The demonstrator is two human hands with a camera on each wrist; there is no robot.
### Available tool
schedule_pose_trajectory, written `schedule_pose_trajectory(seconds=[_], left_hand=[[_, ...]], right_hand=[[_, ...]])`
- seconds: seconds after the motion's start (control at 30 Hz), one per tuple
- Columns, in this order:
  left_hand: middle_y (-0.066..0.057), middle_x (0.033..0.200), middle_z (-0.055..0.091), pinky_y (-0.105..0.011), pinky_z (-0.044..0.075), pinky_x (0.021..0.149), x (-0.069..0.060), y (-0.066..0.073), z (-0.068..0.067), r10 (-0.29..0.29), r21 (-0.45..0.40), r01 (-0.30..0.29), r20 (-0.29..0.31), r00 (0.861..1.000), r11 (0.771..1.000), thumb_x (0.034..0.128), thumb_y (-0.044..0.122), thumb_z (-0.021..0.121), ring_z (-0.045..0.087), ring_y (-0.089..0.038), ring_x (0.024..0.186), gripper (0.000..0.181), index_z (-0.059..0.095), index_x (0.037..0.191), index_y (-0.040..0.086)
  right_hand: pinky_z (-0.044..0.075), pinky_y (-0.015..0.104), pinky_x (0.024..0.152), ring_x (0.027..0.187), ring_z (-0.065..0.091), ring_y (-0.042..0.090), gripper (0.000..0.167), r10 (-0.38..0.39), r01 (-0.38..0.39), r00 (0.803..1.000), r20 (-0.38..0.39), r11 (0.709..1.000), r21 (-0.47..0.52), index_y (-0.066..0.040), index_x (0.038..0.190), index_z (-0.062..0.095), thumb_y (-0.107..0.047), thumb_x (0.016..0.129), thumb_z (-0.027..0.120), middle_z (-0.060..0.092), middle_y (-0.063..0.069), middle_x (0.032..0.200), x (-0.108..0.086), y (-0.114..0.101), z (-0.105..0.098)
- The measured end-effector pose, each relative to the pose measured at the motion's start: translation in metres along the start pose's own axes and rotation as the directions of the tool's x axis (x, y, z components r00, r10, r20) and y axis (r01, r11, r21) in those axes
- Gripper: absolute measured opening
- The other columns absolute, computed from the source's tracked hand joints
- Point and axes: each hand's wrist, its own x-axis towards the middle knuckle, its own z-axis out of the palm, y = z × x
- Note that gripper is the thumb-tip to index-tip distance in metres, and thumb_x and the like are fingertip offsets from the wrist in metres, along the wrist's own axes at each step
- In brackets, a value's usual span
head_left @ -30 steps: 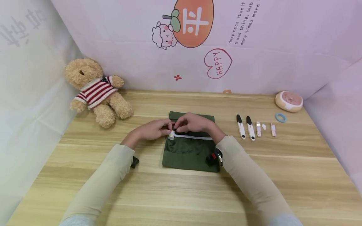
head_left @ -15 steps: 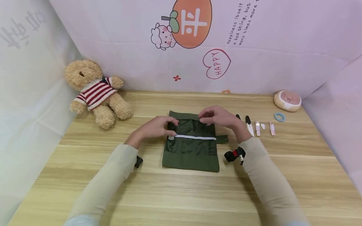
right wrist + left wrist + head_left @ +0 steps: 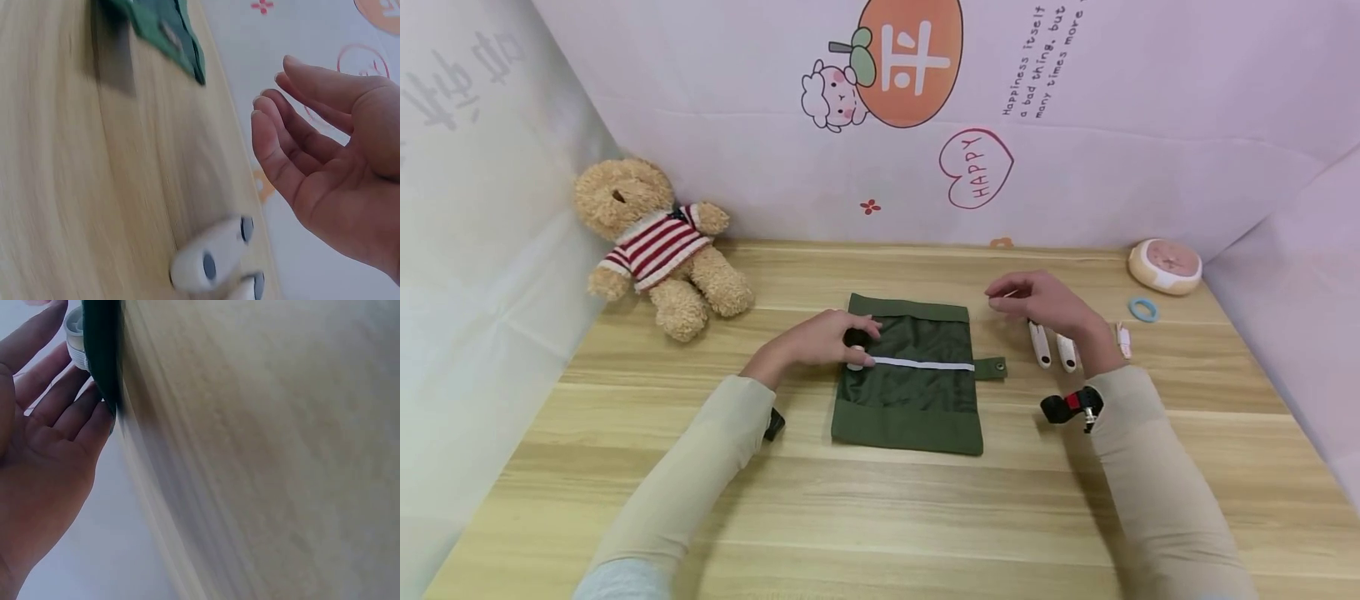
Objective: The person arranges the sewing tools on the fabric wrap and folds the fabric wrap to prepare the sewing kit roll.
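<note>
A dark green fabric roll-up pouch [image 3: 910,429] lies unfolded on the table, with a white elastic strip [image 3: 925,365] across it and a snap tab [image 3: 991,368] at its right. My left hand [image 3: 812,340] rests at the pouch's left edge with relaxed fingers. Beside its thumb stands a small pale spool [image 3: 854,360], partly hidden; the left wrist view shows the spool [image 3: 76,337] beyond the fingers at the green fabric. My right hand [image 3: 1052,307] hovers, loosely bent and holding nothing, above two white thread snips [image 3: 1040,346], whose black ends it partly covers.
A teddy bear [image 3: 658,242] in a striped sweater sits at the back left. To the right lie a small pink-and-white clip-like item [image 3: 1123,342], a blue ring [image 3: 1143,310] and a round beige-pink case [image 3: 1167,267]. A printed white cloth [image 3: 737,167] stands behind the table.
My right hand has left the spot beside the left hand and moved right, over the snips. My left hand's fingers have spread apart from the spool, which stays at the pouch.
</note>
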Motion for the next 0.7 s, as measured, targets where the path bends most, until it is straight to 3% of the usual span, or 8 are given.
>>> schedule_pose_trajectory(seconds=[0.27,0.7], left_hand=[[-0.004,0.152,0.05,-0.042,0.032,0.116,-0.003,-0.001,0.0,-0.015,-0.013,0.016,0.027,1.0,1.0,0.0926,0.027,0.077,0.029,-0.022,0.15,0.035,0.071,0.122,0.008],[-0.005,0.153,0.049,-0.042,0.03,0.117,-0.002,0.0,-0.002,-0.01,-0.006,0.011,0.048,0.999,1.0,0.0934,0.025,0.076,0.027,-0.024,0.151,0.014,0.078,0.101,0.014]], right_hand=[[0.057,0.036,0.075,0.089,0.069,0.029,0.045,0.079,-0.081,0.995,-0.064,0.996,-0.04,0.004,0.134,0.06,-0.025,0.101,0.066,0.062,0.023,0.125,-0.009,0.021,-0.019],[0.058,0.032,0.077,0.089,0.068,0.021,0.045,0.16,-0.161,0.986,-0.038,0.986,-0.035,0.01,0.136,0.054,-0.014,0.1,0.067,0.058,0.027,0.125,-0.015,0.041,-0.032]])
